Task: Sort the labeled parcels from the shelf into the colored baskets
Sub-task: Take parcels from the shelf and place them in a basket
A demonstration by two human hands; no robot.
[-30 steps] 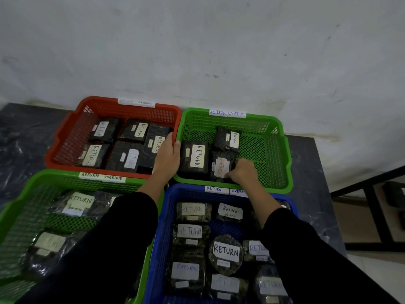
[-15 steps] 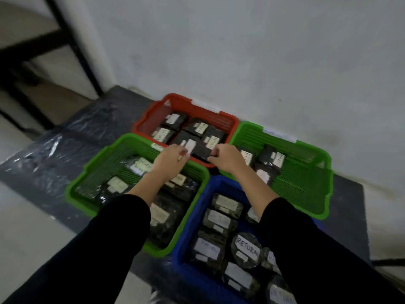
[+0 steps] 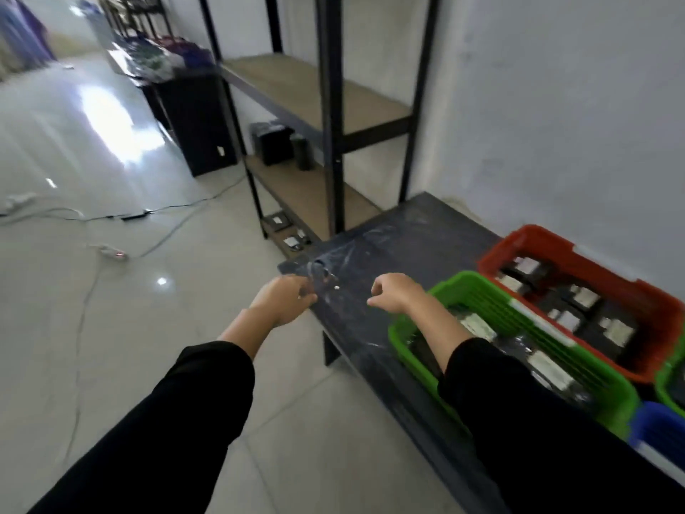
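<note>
Head view: green basket (image 3: 482, 296) near right grip (image 3: 396, 297).

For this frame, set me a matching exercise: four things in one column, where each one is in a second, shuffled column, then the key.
Things
1. red basket
2. blue basket
3. power strip
4. left hand

Places
A. on the floor, at the left
B. at the corner of the table, holding nothing
C. on the table, next to the wall
D. cut off at the frame's right edge, beside the green basket

Pairs: 1-C, 2-D, 3-A, 4-B
</note>
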